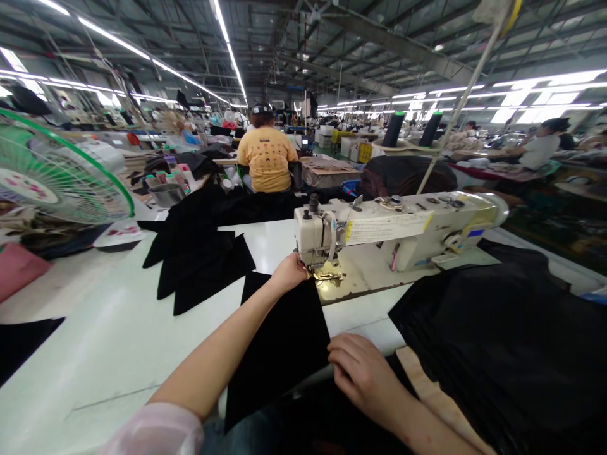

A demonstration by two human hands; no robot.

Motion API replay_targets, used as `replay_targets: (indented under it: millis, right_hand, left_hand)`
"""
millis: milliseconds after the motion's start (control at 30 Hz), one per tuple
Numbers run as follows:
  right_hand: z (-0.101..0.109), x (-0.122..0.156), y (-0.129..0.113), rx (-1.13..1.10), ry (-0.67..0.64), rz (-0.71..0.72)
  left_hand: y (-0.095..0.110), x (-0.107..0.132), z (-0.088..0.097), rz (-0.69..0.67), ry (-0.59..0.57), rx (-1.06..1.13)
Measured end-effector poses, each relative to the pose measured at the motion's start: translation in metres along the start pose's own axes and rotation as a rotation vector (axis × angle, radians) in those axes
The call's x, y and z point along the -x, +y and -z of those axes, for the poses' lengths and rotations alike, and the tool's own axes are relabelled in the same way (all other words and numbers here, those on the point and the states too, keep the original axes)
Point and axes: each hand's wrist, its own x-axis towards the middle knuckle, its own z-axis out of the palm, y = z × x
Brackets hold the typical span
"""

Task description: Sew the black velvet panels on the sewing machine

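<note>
Flat on the white table [95, 335], a black cloth panel [279, 341] is lying just left of the sewing machine [389, 230], its far corner reaching toward the presser foot [327, 275]. The left hand [289, 273] is resting on that far corner, right beside the foot; its fingers are hiding behind the knuckles, so I cannot tell whether they are pinching the cloth. The right hand [363, 373] is pressing on the panel's near right edge with its fingers bent close together, and the grip underneath is not showing either. Farther left, more black cut pieces [199, 265] are lying fanned out on the table. A dark fabric heap [512, 341] is spreading over the right side. Beyond, a green fan [52, 170] is standing at the left, and a person in a yellow shirt [267, 158] is sitting facing away.
</note>
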Motion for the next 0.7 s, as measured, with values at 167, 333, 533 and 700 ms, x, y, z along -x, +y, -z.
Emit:
replay_targets:
  millis: [167, 333, 533, 700]
  right_hand:
    - [0.003, 0.006, 0.002, 0.017, -0.031, 0.028]
    - [0.005, 0.008, 0.006, 0.013, -0.061, 0.027]
    - [0.002, -0.003, 0.017, 0.018, -0.063, 0.034]
    - [-0.003, -0.031, 0.034, 0.049, -0.053, 0.039]
  left_hand:
    - [0.019, 0.038, 0.004, -0.025, 0.161, -0.161]
    - [0.029, 0.133, 0.003, -0.374, -0.094, -0.363]
    - [0.006, 0.169, 0.003, -0.786, -0.313, -0.328]
    - [-0.001, 0.132, 0.011, -0.826, -0.29, -0.365]
